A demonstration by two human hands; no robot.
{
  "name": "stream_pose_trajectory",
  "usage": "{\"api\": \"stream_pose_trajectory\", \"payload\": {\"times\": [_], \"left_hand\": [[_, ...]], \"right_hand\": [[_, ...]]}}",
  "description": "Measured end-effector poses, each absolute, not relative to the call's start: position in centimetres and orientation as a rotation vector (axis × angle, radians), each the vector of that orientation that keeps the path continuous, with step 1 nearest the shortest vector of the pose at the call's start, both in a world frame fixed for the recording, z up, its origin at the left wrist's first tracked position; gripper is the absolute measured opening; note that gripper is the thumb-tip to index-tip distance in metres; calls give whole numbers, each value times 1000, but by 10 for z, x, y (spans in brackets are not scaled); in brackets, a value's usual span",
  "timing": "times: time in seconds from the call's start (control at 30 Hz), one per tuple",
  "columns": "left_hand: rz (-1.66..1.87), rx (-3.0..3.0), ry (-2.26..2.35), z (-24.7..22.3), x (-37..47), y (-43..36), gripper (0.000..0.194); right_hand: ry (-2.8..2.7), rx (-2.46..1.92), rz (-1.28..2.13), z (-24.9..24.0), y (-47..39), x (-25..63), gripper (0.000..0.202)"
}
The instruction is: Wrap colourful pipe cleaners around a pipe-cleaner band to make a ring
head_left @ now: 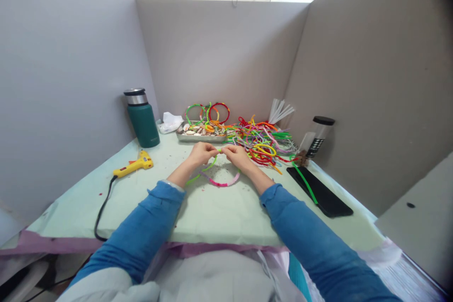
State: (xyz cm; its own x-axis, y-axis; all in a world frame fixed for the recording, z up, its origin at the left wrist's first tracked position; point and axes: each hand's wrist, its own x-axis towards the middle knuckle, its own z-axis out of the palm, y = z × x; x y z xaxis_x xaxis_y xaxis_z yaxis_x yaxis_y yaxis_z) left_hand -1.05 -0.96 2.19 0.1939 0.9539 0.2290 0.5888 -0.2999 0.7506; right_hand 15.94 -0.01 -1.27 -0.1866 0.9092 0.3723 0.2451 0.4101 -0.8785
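Observation:
A ring of fuzzy wire, pink and magenta along its near side and green on the left, hangs between my hands just over the table. My left hand pinches the ring's far side, where it is green. Close beside it, my right hand has its fingertips pressed on the same far part, almost touching the left fingertips. A loose green end sticks out toward the lower left of the ring. The exact spot between the fingertips is too small to make out.
A metal tray of shells and finished rings stands behind my hands, with a pile of coloured fuzzy wires to its right. A green bottle and yellow glue gun are left; a black phone-like slab and clear bottle right.

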Motion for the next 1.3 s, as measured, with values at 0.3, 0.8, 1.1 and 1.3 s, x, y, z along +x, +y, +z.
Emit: {"api": "stream_pose_trajectory", "payload": {"times": [0.3, 0.8, 1.1, 1.3], "left_hand": [[926, 1973, 1417, 23, -11, -10, 30], [921, 1989, 1417, 19, -12, -6, 29], [912, 2012, 1432, 19, -12, -7, 29], [903, 1951, 1402, 19, -12, -7, 31]], "right_hand": [[-1728, -1048, 770, -10, -3, 160, 36], [-1763, -1067, 729, -9, -3, 160, 34], [-1834, -1081, 593, -12, 1, 161, 34], [-1829, -1082, 613, -12, 0, 161, 35]]}}
